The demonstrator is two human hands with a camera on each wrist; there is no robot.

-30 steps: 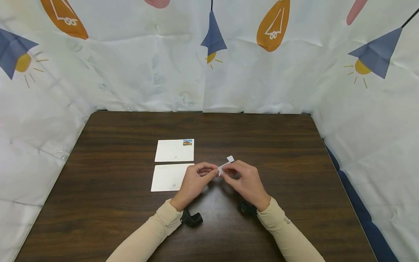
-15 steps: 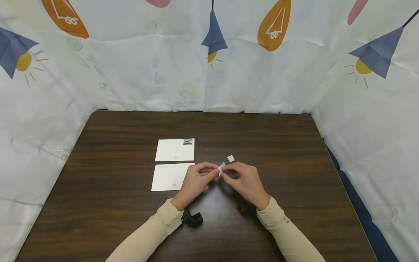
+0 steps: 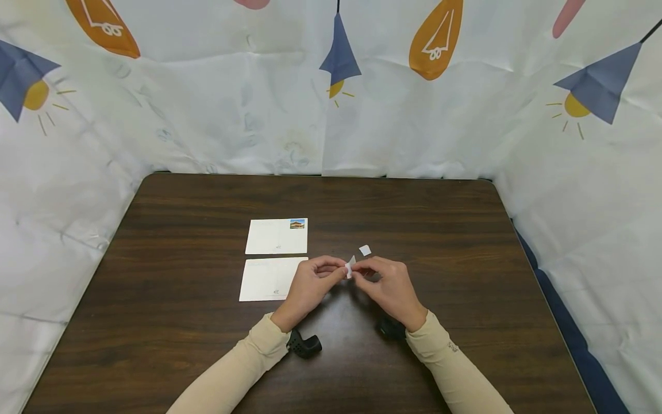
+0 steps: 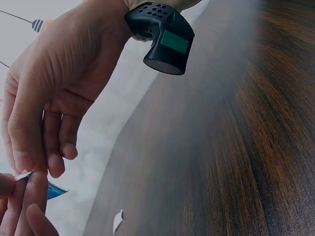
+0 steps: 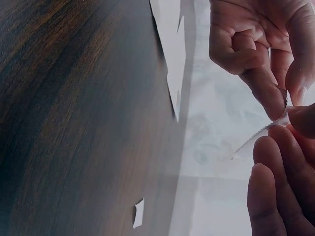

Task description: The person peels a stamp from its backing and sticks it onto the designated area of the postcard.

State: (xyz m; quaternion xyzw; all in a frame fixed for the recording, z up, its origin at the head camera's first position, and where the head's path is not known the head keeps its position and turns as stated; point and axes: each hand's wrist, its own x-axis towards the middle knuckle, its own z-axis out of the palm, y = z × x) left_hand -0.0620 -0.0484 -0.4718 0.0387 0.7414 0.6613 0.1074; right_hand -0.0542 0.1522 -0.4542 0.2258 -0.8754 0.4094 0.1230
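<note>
Left hand (image 3: pixel 312 287) and right hand (image 3: pixel 390 286) pinched the paper slip (image 3: pixel 349 268), presumably for control, right of the near card (image 3: pixel 264 280).

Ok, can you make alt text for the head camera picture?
A left hand and right hand hold a small white paper over a dark table. A stamped card, another card and a paper scrap lie on it.

A dark wood-grain bench (image 3: pixel 439 230) with rounded far corners stands before a creased white curtain (image 3: pixel 233 115), which rises behind it and along both sides. The curtain's print shows three blue pendant lamps (image 3: pixel 339 52) with yellow bulbs, two orange bulbs (image 3: pixel 436 43) bearing white filament lines, and pink shapes (image 3: pixel 568 17) cut off above. Beyond the bench's right edge runs a dark blue strip (image 3: pixel 574 339), its material unclear.
</note>
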